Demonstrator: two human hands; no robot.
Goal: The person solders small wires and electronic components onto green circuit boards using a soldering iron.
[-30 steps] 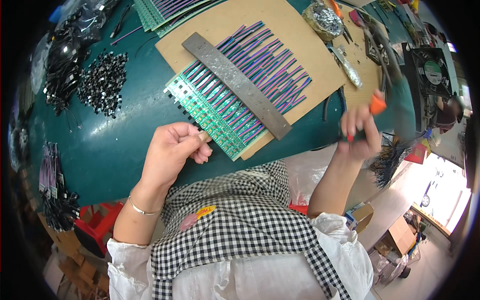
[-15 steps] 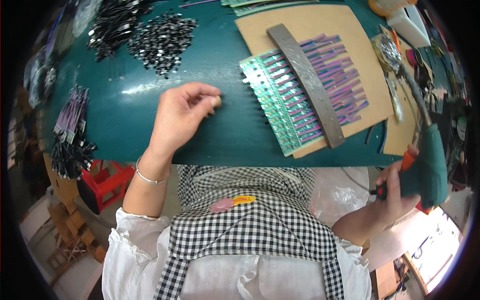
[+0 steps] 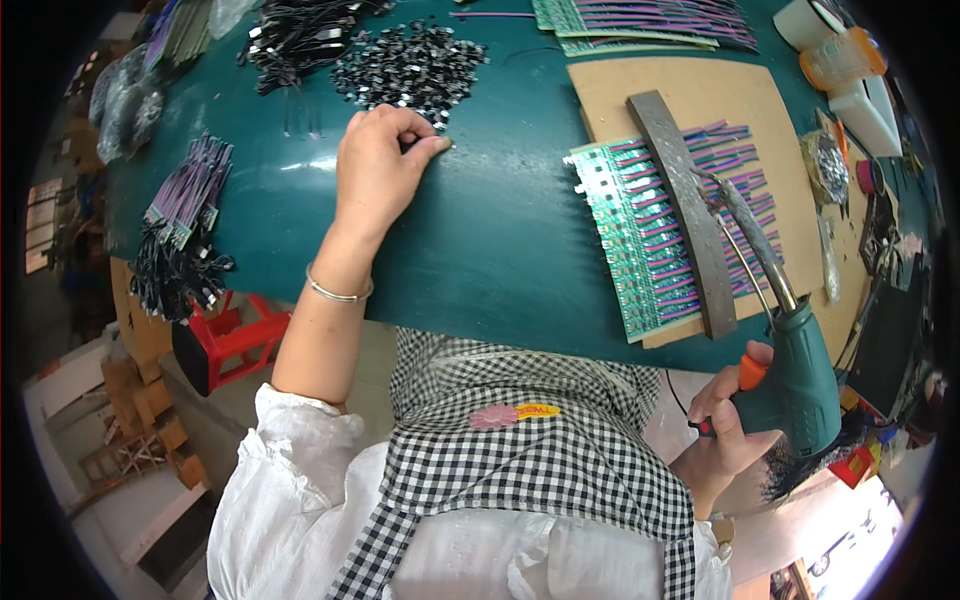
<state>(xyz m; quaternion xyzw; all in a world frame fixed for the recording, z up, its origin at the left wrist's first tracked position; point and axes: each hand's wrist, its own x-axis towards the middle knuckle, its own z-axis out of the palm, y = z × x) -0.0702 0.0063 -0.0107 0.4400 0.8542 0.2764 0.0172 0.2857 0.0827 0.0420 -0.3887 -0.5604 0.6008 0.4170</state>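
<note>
Left hand (image 3: 375, 165): rests on the green table (image 3: 480, 250), fingers curled with thumb and fingertips pinched together at the near edge of the component heap; a small part seems to be nipped there, too small to tell for sure.
Right hand (image 3: 730, 425): wrapped tight round the grip of a green soldering gun (image 3: 790, 355), forefinger beside its orange trigger, held off the table's near edge.
Soldering gun tip: reaches up and over the right side of the board strip, just beside the grey bar.
Component heap (image 3: 410, 65): loose small black-and-silver parts, just beyond the left hand – plenty unsorted.
Board strip (image 3: 630, 240): row of green circuit boards on a brown cardboard sheet (image 3: 680, 90), right of centre.
Wires (image 3: 740, 210): purple and blue leads laid across the boards, pinned under a dark grey metal bar (image 3: 685, 215).
Stock, finished or waiting: more wired boards at the far edge (image 3: 630, 20); bundles of wired pieces at the left edge (image 3: 185, 200) – which state they are in cannot be told.
Progress, judged: the strip is loaded and clamped, the gun in hand; joints cannot be seen clearly, so how many are soldered is unknown. The heap suggests much work is left.
Surroundings: red stool (image 3: 235, 335) below the table; checked apron (image 3: 530, 460) on the person.
</note>
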